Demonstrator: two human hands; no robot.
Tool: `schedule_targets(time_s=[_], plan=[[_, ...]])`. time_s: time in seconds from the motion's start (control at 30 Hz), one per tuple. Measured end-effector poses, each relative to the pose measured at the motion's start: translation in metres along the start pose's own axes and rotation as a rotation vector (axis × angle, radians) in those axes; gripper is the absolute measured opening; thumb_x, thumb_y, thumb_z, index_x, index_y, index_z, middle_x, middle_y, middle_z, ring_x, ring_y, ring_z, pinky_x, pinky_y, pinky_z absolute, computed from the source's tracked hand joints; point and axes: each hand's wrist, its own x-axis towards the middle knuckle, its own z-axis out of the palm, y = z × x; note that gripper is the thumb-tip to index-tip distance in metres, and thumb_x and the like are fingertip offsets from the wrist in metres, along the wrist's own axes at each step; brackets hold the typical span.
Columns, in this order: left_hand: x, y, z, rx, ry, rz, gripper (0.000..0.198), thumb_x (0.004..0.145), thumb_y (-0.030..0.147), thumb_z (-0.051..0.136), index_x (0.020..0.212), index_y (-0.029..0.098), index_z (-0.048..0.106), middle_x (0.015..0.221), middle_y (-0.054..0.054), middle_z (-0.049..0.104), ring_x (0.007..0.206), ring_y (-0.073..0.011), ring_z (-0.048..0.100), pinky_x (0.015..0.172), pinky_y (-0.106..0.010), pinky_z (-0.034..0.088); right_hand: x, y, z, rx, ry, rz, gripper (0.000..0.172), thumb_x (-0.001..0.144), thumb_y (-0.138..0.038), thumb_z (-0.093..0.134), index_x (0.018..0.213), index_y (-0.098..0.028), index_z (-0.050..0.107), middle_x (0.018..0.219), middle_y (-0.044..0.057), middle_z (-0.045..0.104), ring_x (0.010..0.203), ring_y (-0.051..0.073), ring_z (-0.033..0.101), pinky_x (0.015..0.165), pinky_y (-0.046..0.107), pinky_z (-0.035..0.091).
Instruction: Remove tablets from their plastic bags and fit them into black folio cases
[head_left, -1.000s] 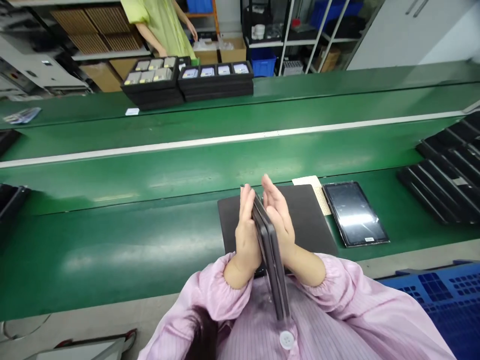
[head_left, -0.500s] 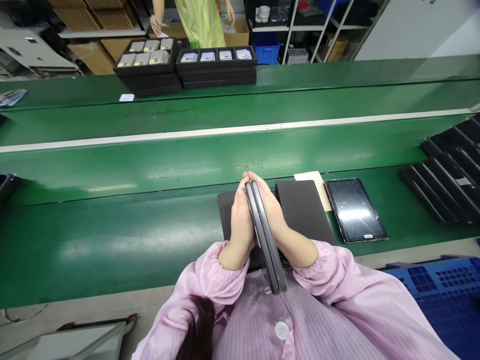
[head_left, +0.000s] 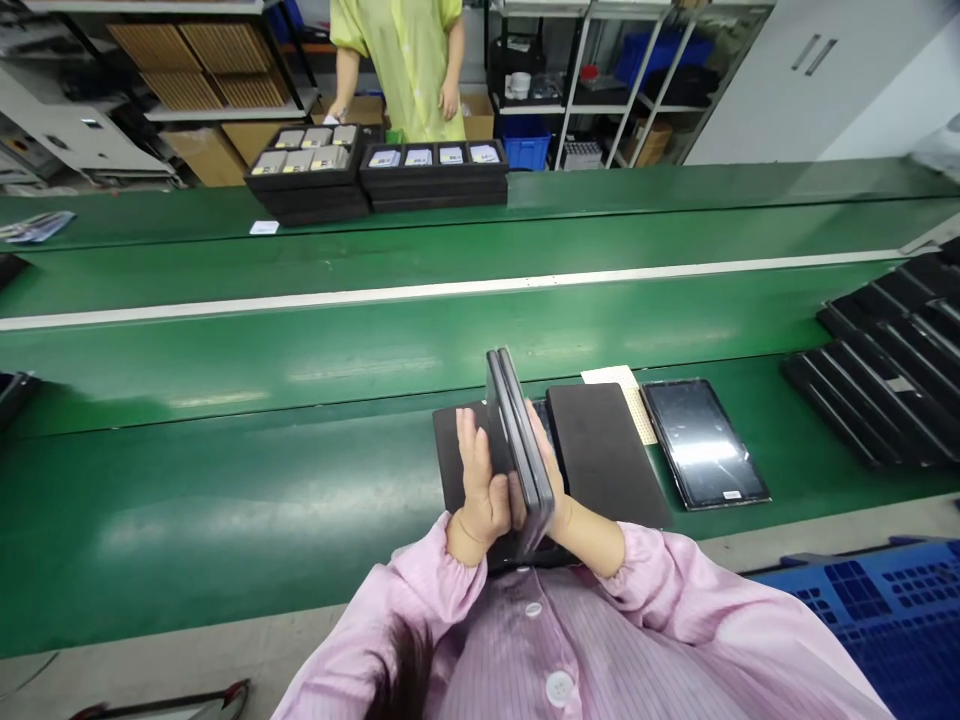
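Item: two tablets [head_left: 516,430], dark grey, stacked together and stood on edge, upper end tilted away from the body.
Left hand [head_left: 480,490]: fingers close together, pressed flat on the stack's left face, thumb near its lower end.
Right hand [head_left: 564,505]: largely hidden behind the stack; fingers [head_left: 553,462] lie against the right face.
Beneath the fingers: black mat [head_left: 448,465].
Just right of the right fingers: black pad [head_left: 607,455]; beyond it, white card [head_left: 624,384] and spare tablet [head_left: 705,442], lying screen up.
Far right: black trays [head_left: 885,370].
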Motion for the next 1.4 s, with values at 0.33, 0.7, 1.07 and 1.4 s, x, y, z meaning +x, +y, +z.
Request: schedule_targets(time_s=[0.33,0.7,1.07,1.4], plan=[[0.036,0.078,0.001,-0.345,0.056,-0.577,0.045,0.099,0.041,0.031,0.143,0.036,0.037,0.154,0.002,0.033,0.143,-0.0211,0.025,0.120,-0.039,0.018,-0.003,-0.079,0.005,0.304,0.064,0.221,0.044,0.096,-0.047,0.044,0.136,-0.031,0.050,0.145,-0.002,0.045,0.137,0.018,0.038,0.119,0.041,0.027],[0.030,0.088,-0.002,-0.301,0.017,-0.512,0.046,0.099,0.040,0.030,0.144,0.033,0.036,0.154,0.001,0.032,0.142,-0.0205,0.026,0.120,-0.038,0.021,-0.013,-0.086,0.003,0.283,0.087,0.183,0.043,0.095,-0.049,0.044,0.134,-0.032,0.053,0.144,-0.002,0.047,0.137,0.018,0.039,0.118,0.040,0.029],[0.060,0.080,0.015,-0.326,0.137,-0.938,0.045,0.096,0.036,0.037,0.136,0.020,0.049,0.145,-0.004,0.047,0.139,-0.0168,0.035,0.117,-0.030,0.028,0.016,-0.088,0.007,0.248,0.201,0.521,0.044,0.087,-0.042,0.048,0.125,-0.023,0.057,0.136,0.001,0.056,0.128,0.019,0.050,0.113,0.038,0.039],[0.060,0.073,0.014,-0.382,0.189,-0.308,0.056,0.091,0.053,0.045,0.138,0.025,0.047,0.152,-0.007,0.038,0.142,-0.0290,0.027,0.118,-0.047,0.023,0.032,-0.080,0.003,0.432,0.241,0.157,0.044,0.082,-0.050,0.055,0.115,-0.021,0.061,0.128,0.008,0.062,0.120,0.025,0.057,0.108,0.044,0.042]])
